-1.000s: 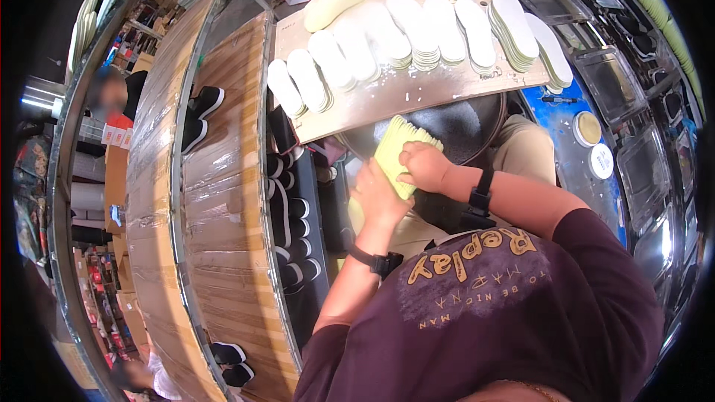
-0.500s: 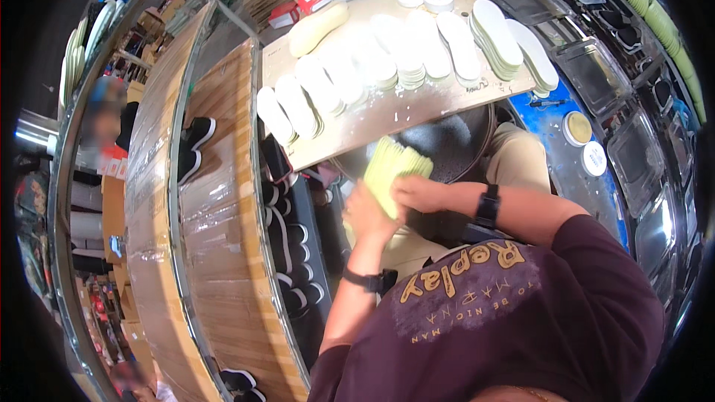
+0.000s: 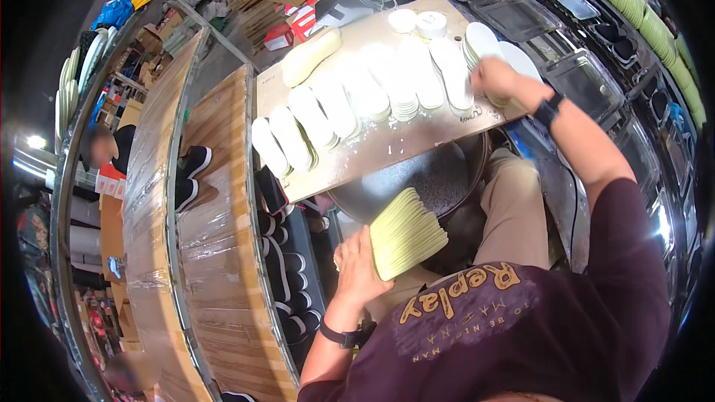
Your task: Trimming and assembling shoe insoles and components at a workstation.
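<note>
My left hand (image 3: pixel 357 266) is wrapped round one end of a fanned stack of pale yellow-green insoles (image 3: pixel 410 234), held low over my lap. Out at the board's right side, my right hand (image 3: pixel 497 78) has its fingers curled at a stack of white insoles (image 3: pixel 480 37), covering the lower part of it; the fingertips are partly hidden. More white insoles (image 3: pixel 450 67) lie in a row of stacks across the wooden board (image 3: pixel 328 167), several washed out by glare. A single cream insole (image 3: pixel 311 57) rests behind them at the left.
Two round white tubs (image 3: pixel 431 24) stand at the board's back edge. Below the board sits a dark round basin (image 3: pixel 417 175). Wrapped wooden racks (image 3: pixel 220 216) with black shoes (image 3: pixel 195 161) rise at my left; clear plastic trays (image 3: pixel 588 85) line the right. Other people are at far left.
My right hand has left the yellow-green stack and reached up and right to the white insoles. My left hand keeps the stack, now lower and more fanned out.
</note>
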Available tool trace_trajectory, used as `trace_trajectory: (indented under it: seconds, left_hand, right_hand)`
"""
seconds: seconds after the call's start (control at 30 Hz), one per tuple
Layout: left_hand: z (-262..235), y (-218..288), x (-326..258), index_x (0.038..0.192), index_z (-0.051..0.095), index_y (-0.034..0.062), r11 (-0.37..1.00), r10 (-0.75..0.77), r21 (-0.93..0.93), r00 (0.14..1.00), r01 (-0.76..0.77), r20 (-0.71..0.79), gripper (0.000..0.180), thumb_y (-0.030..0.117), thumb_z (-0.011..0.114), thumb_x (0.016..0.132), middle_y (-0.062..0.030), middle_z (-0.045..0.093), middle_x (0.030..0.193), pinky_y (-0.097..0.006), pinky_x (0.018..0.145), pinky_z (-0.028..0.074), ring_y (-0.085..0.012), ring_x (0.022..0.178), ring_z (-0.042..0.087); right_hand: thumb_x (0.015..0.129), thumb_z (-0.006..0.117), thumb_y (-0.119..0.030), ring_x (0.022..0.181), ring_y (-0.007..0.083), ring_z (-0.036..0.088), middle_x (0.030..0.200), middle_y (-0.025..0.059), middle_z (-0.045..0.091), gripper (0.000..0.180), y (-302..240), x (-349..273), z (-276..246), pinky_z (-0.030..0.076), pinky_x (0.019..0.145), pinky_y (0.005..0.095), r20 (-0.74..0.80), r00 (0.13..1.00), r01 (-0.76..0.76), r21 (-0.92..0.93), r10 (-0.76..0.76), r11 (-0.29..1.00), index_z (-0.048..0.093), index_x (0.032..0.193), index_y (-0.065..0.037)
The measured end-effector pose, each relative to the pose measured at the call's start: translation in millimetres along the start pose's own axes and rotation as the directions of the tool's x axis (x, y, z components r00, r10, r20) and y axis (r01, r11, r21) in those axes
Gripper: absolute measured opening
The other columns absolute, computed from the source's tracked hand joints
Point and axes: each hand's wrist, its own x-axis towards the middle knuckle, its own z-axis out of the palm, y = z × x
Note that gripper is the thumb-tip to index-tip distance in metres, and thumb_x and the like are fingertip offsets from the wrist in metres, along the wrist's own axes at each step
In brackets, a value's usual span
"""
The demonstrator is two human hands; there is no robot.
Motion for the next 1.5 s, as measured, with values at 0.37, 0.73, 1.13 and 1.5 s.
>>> trace_trajectory:
  seconds: [0.37, 0.73, 1.13, 1.5]
  left_hand:
    - [-8.7, 7.2, 27.3, 0.141, 0.028, -0.003, 0.992, 0.121, 0.031, 0.985, -0.126, 0.124, 0.11, 0.023, 0.081, 0.048, -0.0213, 0.04, 0.132, -0.054, 0.108, 0.023, -0.0373, 0.127, 0.036]
    - [4.5, -17.5, 61.3, 0.148, 0.018, 0.003, 0.997, -0.026, 0.053, 0.916, 0.052, -0.4, 0.103, 0.003, 0.077, 0.063, -0.0257, 0.026, 0.145, -0.058, 0.11, 0.022, -0.0394, 0.135, 0.029]
    - [113.6, -63.2, 37.7, 0.129, 0.043, -0.005, 0.641, -0.45, -0.754, 0.866, 0.143, -0.218, 0.06, 0.025, 0.069, 0.084, -0.0237, 0.057, 0.122, -0.042, 0.096, 0.043, -0.0332, 0.114, 0.056]
    - [95.6, -37.0, 28.5, 0.136, 0.032, -0.0037, 0.778, -0.391, -0.598, 0.894, 0.194, -0.218, 0.082, 0.008, 0.076, 0.068, -0.0201, 0.054, 0.124, -0.04, 0.098, 0.042, -0.0311, 0.116, 0.053]
  right_hand:
    - [0.084, 0.064, -0.02, 0.079, 0.0226, 0.063, 0.097, 0.0122, 0.068, 0.025, -84.0, -6.3, 49.0, 0.05, 0.076, 0.0363, 0.235, 0.948, 0.082, 0.473, -0.215, 0.877, 0.064, 0.102, -0.003]
    - [0.084, 0.072, -0.03, 0.122, 0.0254, 0.05, 0.135, 0.0201, 0.049, 0.09, -132.9, -166.7, 171.1, 0.037, 0.104, 0.0347, 0.17, 0.908, 0.035, 0.88, -0.384, 0.473, 0.016, 0.15, -0.003]
    - [0.069, 0.082, -0.04, 0.125, 0.0418, 0.045, 0.137, 0.0295, 0.042, 0.112, -175.3, -172.0, 202.1, 0.037, 0.106, 0.0431, 0.258, 0.961, -0.064, 0.561, -0.101, 0.825, 0.012, 0.148, 0.0]
    - [0.066, 0.076, -0.021, 0.125, 0.0388, 0.042, 0.136, 0.0266, 0.041, 0.102, -168.3, -170.8, 188.4, 0.035, 0.107, 0.0403, 0.204, 0.973, -0.015, 0.52, -0.107, 0.854, 0.017, 0.147, 0.001]
